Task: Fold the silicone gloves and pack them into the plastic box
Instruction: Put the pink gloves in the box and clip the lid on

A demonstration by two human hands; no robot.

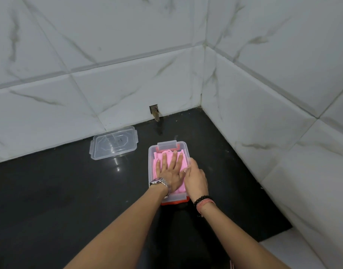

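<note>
Pink silicone gloves [178, 160], already folded, lie inside the clear plastic box [152, 152] near the middle of the dark table [69, 191]. Packing looks to be the step in hand, nearly done: the left hand [169, 172] presses flat on the gloves, its fingers [174, 156] straight and spread, grasping nothing. Beside it, the right hand [195, 178] rests at the box's right rim with fingers curled over the edge, apparently steadying it; whether they truly clamp the wall I cannot tell. Next, judging by the layout, comes fetching the clear lid [114, 145], lying well apart to the left by the tiled wall [89, 55], and snapping it on.
</note>
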